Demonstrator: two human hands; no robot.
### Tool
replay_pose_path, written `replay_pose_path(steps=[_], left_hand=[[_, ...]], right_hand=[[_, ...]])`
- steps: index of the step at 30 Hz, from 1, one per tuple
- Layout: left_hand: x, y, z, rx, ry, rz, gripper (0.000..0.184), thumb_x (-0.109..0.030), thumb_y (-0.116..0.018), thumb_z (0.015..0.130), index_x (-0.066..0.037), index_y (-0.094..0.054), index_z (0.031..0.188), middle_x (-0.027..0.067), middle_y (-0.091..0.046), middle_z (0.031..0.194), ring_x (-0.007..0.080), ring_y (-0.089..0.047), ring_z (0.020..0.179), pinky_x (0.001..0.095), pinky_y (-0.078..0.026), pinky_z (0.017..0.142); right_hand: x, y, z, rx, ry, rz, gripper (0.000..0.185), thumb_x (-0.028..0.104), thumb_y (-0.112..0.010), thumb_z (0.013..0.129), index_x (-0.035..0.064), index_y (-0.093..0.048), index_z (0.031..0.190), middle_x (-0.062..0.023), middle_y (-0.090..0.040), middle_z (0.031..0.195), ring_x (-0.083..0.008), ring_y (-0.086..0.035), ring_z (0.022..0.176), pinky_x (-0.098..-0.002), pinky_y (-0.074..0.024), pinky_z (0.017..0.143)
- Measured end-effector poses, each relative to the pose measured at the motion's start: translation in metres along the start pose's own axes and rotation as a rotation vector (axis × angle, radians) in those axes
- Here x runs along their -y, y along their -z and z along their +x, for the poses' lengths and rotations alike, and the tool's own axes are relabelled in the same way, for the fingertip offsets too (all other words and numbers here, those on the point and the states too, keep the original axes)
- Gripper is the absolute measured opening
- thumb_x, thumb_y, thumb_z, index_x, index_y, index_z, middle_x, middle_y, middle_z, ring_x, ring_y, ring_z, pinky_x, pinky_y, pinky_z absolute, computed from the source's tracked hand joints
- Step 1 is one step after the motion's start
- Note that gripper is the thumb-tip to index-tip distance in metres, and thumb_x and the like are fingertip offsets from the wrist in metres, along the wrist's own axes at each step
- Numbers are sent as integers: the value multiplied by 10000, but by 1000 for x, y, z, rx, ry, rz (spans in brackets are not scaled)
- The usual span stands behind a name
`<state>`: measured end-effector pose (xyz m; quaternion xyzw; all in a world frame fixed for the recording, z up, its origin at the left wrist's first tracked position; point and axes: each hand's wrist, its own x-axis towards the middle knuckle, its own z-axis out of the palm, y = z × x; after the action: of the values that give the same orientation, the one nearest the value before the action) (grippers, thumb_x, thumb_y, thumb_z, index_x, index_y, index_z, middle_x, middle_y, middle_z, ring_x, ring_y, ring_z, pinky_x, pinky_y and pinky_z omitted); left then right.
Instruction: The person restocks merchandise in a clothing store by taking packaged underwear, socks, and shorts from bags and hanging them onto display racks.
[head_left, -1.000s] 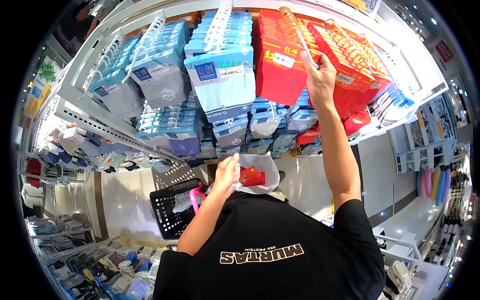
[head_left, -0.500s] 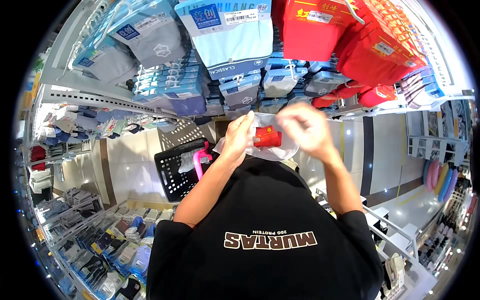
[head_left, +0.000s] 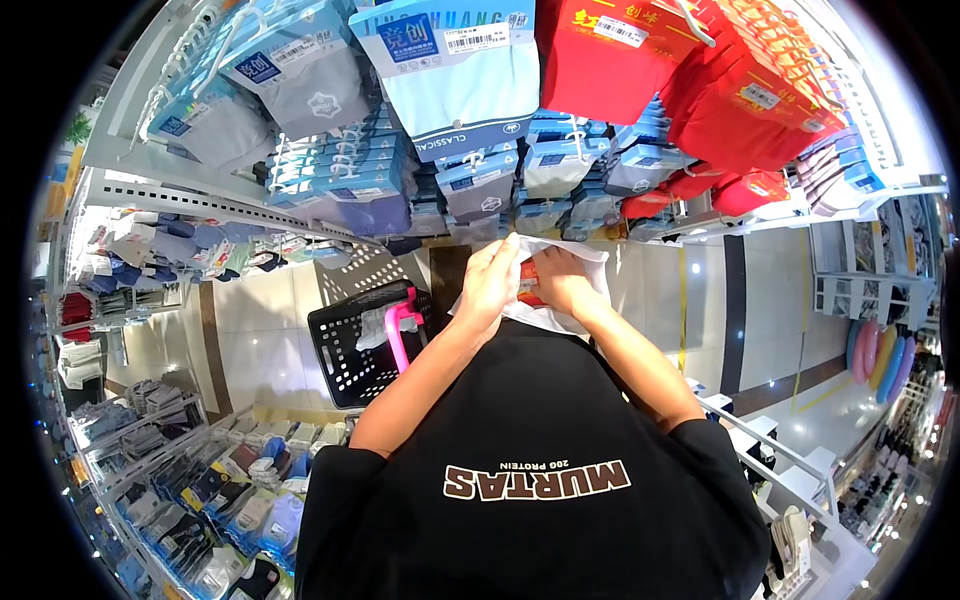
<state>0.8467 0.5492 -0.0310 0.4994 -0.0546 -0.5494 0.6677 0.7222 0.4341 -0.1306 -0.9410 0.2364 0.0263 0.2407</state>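
Note:
In front of my chest is a white bag that looks thin and soft, its mouth spread wide. My left hand pinches the bag's left edge between thumb and fingers. Inside the bag lies a red packet with yellow print, partly covered. My right hand reaches into the bag, right beside the packet. Its fingertips are hidden, so I cannot tell whether they grip the packet.
Hooks ahead hold light-blue packs and red packs of clothing. A black basket with a pink handle stands on the floor at left. Sock racks are behind at left; a white rack is at right.
My right hand has come down from above the bag's right side and gone into it, now covering part of the red packet. My left hand keeps its hold on the bag.

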Motion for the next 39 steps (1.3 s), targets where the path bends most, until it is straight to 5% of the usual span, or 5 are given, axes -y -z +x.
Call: replay_pose_path(steps=[11,14,18,24,39], left_hand=[[7,0,6,9,23,35,347,-345,-544,1009,-127,-494,744,-62,-402,573,35,-312,453,222,-245,415],[9,5,10,-33,-28,58,307,-323,-551,1006,-147,-500,760,-96,-344,579,21,-275,467,219,-201,434],[-2,19,13,-109,-40,74,345,-309,-547,1006,-139,-483,712,-80,-368,599,32,-306,489,239,-229,438],[-7,23,8,-69,-11,30,310,-299,-547,1009,-146,-474,750,-91,-338,570,27,-287,449,233,-209,409],[2,31,0,-178,-6,71,237,-283,-623,967,-49,-582,968,-81,-395,586,28,-325,454,227,-249,418]], right_hand=[[-1,34,-26,245,-184,230,461,198,-778,722,27,-652,1131,-195,-687,1043,-347,-655,987,-390,-505,878],[7,62,-39,112,-196,464,443,174,-765,727,15,-650,1124,-209,-677,1054,-336,-673,940,-391,-520,842],[6,109,-47,-133,-292,1092,448,125,-817,773,-23,-588,1128,-94,-681,987,-136,-633,904,-293,-528,804],[-10,179,-15,-728,41,1438,266,166,-684,918,7,-594,1112,-45,-658,1032,-100,-610,923,-260,-488,836],[19,290,85,-936,299,1117,266,127,-679,931,-16,-588,1137,-71,-675,1036,-93,-614,908,-230,-492,780]])
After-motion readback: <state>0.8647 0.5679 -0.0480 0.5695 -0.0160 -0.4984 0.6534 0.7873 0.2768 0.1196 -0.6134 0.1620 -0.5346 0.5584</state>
